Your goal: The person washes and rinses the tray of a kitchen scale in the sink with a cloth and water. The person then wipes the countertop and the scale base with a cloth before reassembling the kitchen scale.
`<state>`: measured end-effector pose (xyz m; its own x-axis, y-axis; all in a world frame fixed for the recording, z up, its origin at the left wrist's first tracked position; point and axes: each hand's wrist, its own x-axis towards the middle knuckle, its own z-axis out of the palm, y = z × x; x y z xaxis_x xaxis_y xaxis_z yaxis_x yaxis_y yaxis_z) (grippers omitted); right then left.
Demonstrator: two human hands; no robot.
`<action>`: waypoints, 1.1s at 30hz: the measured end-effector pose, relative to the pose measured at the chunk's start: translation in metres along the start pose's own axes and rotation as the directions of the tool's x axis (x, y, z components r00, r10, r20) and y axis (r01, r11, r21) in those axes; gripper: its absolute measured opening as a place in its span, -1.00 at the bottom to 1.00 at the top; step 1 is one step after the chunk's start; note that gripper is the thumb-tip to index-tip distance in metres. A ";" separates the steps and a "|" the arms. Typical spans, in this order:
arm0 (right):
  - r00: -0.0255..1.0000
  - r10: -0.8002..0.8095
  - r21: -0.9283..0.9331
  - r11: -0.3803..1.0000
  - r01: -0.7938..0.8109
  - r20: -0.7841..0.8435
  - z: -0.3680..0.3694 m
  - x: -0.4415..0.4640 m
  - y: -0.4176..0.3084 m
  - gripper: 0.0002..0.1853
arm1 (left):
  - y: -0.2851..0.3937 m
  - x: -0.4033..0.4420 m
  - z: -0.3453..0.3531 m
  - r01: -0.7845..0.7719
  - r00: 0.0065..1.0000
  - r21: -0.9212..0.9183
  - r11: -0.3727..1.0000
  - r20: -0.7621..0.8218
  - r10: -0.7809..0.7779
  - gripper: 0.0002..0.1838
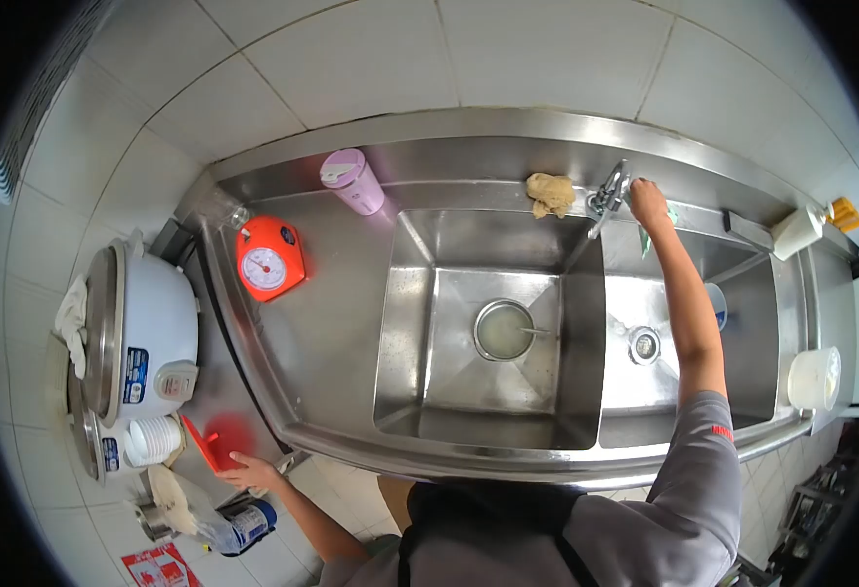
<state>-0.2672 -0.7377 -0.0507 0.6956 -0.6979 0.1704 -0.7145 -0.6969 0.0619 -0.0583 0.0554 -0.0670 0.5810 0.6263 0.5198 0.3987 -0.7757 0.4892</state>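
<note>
Faucet [605, 199] stands beside closed right hand [648, 203], contents unclear; far left, left hand [247, 474] grips red plastic item [211, 448]; cloudy liquid [504, 335] below looks unemptied.

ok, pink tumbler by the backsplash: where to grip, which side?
I'd wrap the body of the pink tumbler, just under its lid, coming from the front. It stands upright, its sides look round and no handle shows; the steel backsplash is close behind, while the orange scale stands to the left.
</note>
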 end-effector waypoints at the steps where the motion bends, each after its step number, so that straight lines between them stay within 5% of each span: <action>1: 0.999 0.039 0.023 0.999 -0.039 -0.002 -0.003 -0.003 -0.008 -0.87 | 0.000 0.000 -0.001 0.089 0.996 0.133 0.987 -0.017 -0.087 -0.15; 2: 0.999 0.037 0.021 0.999 -0.037 0.013 0.000 -0.003 -0.011 -0.86 | 0.002 0.000 0.000 0.170 0.985 0.149 0.974 -0.042 -0.166 -0.23; 5: 0.982 0.080 0.147 0.988 -0.055 -0.172 0.001 -0.029 -0.033 -0.90 | 0.007 -0.006 0.002 -0.319 0.924 0.026 0.948 -0.215 0.317 -0.35; 6: 0.971 0.135 0.345 0.937 -0.060 -0.195 0.007 -0.039 -0.047 -0.90 | 0.039 -0.028 -0.012 -0.377 0.926 -0.231 0.897 -0.123 0.358 -0.41; 7: 0.962 0.187 0.529 0.847 -0.055 -0.199 0.014 -0.053 -0.065 -0.89 | 0.082 -0.063 -0.027 -0.384 0.909 -0.472 0.794 -0.042 0.415 -0.47; 8: 0.969 0.216 0.667 0.741 -0.082 -0.122 0.006 -0.070 -0.088 -0.86 | 0.095 -0.097 -0.024 -0.279 0.836 -0.634 0.721 0.209 0.507 -0.56; 9: 0.970 0.239 0.781 0.614 -0.119 -0.040 -0.003 -0.083 -0.106 -0.84 | 0.155 -0.151 -0.043 -0.053 0.779 -0.910 0.412 0.220 0.587 -0.70; 11: 0.914 0.325 0.906 0.264 -0.332 0.240 0.023 -0.090 -0.123 -0.80 | 0.208 -0.250 -0.028 0.305 0.272 -0.859 0.412 0.493 0.827 -0.58; 12: 0.885 0.358 0.930 0.102 -0.354 0.297 0.027 -0.096 -0.131 -0.80 | 0.235 -0.292 -0.025 0.452 -0.040 -0.768 0.455 0.492 0.870 -0.50; 13: 0.855 0.382 0.933 -0.064 -0.355 0.351 0.029 -0.103 -0.138 -0.79 | 0.274 -0.322 -0.044 0.632 -0.324 -0.409 0.659 0.632 0.704 -0.38; 15: 0.851 0.355 0.902 -0.335 -0.271 0.387 0.037 -0.119 -0.150 -0.77 | 0.334 -0.380 -0.048 0.698 -0.476 0.038 0.716 0.771 0.423 -0.29; 16: 0.836 0.396 0.908 -0.334 -0.254 0.379 0.016 -0.129 -0.163 -0.74 | 0.346 -0.402 -0.020 0.713 -0.677 0.293 0.637 0.522 0.519 -0.33; 17: 0.819 0.437 0.913 -0.330 -0.240 0.373 -0.004 -0.135 -0.170 -0.72 | 0.361 -0.418 -0.014 0.690 -0.705 0.352 0.633 0.528 0.474 -0.38; 19: 0.832 0.496 0.965 -0.055 -0.257 0.249 0.037 -0.127 -0.156 -0.66 | 0.364 -0.456 -0.013 0.747 -0.625 0.203 0.633 0.537 0.566 -0.41; 20: 0.840 0.370 0.909 -0.284 -0.304 0.397 0.020 -0.127 -0.146 -0.65 | 0.366 -0.464 -0.014 0.735 -0.645 0.243 0.633 0.538 0.543 -0.42; 21: 0.822 0.506 0.947 0.029 -0.319 0.261 0.025 -0.126 -0.148 -0.54 | 0.370 -0.469 -0.011 0.725 -0.660 0.275 0.631 0.539 0.523 -0.43; 23: 0.811 0.582 0.936 0.314 -0.158 -0.059 0.030 -0.129 -0.163 -0.52 | 0.376 -0.474 0.004 0.755 -0.633 0.327 0.568 0.590 0.501 -0.45; 24: 0.854 0.487 0.947 0.145 -0.288 0.185 -0.001 -0.131 -0.164 -0.53 | 0.380 -0.464 -0.004 0.696 -0.687 0.329 0.638 0.563 0.459 -0.43; 26: 0.788 0.542 0.868 0.196 -0.456 0.292 -0.011 -0.124 -0.160 -0.52 | 0.380 -0.453 -0.029 0.718 -0.643 0.282 0.637 0.618 0.452 -0.47; 27: 0.789 0.513 0.831 0.230 -0.507 0.339 -0.007 -0.118 -0.153 -0.51 | 0.376 -0.457 -0.019 0.721 -0.599 0.167 0.673 0.639 0.483 -0.48; 29: 0.830 0.473 0.665 0.522 -0.534 0.295 -0.007 -0.117 -0.142 -0.53 | 0.361 -0.465 -0.004 0.694 -0.518 -0.045 0.718 0.662 0.541 -0.49; 30: 0.854 0.442 0.556 0.652 -0.516 0.275 -0.009 -0.116 -0.138 -0.54 | 0.369 -0.431 -0.041 0.535 -0.479 -0.285 0.796 0.673 0.563 -0.50; 33: 0.916 0.385 0.651 0.669 -0.359 0.109 0.017 -0.115 -0.119 -0.56 | 0.370 -0.419 -0.017 0.358 -0.631 -0.431 0.828 0.542 0.555 -0.56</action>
<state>-0.2608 -0.5767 -0.0947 0.3705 -0.9260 0.0728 -0.6786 -0.3233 -0.6595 -0.1664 -0.4924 -0.0914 0.2395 -0.8672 -0.4365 0.2324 -0.3853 0.8930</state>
